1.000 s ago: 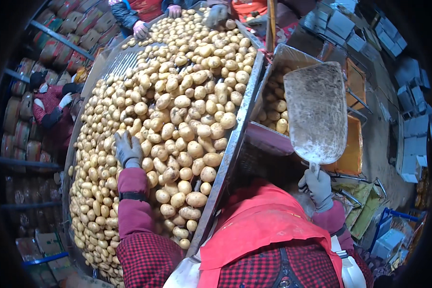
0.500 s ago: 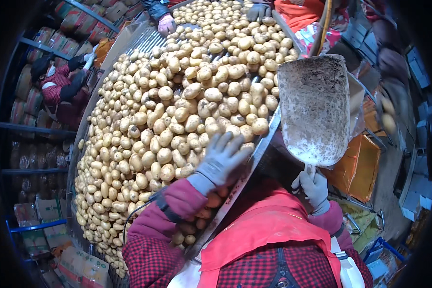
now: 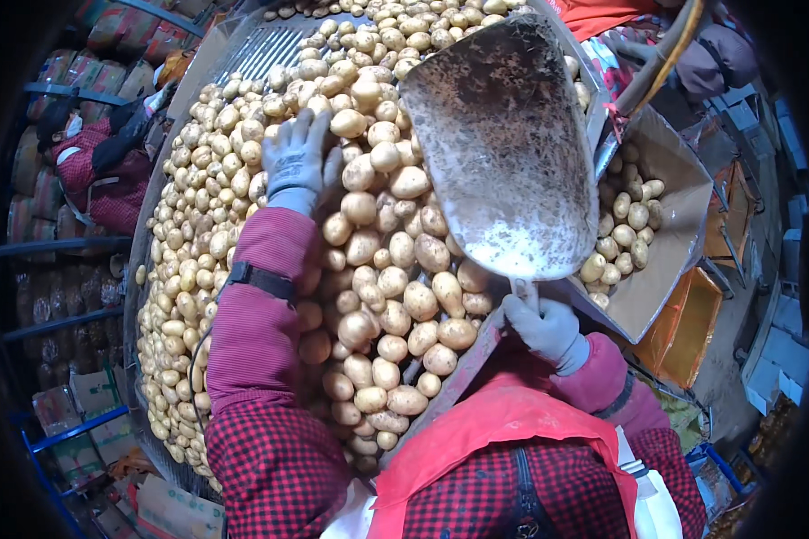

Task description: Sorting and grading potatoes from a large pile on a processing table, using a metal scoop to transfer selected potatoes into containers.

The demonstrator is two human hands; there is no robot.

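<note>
My left hand (image 3: 298, 162), in a grey glove, rests fingers apart on the heap of potatoes (image 3: 234, 171) toward its far middle. It grips none of them that I can see. My right hand (image 3: 546, 331), gloved as well, is wrapped round the handle (image 3: 525, 293) of a wide metal scoop (image 3: 512, 162). The scoop's pan is dirty and worn, carries no potatoes, and lies over the right part of the heap, hiding some of it. Yellow potatoes of mixed sizes cover most of the slatted metal table (image 3: 265, 52).
A cardboard box (image 3: 661, 260) lined with plastic holds potatoes right of the table's metal edge. Behind it stands an orange-lined box (image 3: 683, 328). One co-worker (image 3: 103, 166) is at the left; another person's arm (image 3: 706, 63) shows at the far right. Stacked cartons (image 3: 180, 508) fill the left.
My left hand has moved away from me and left across the potatoes. The scoop has swung left over the heap, uncovering the box of potatoes. Co-workers' hands at the far edge have left view.
</note>
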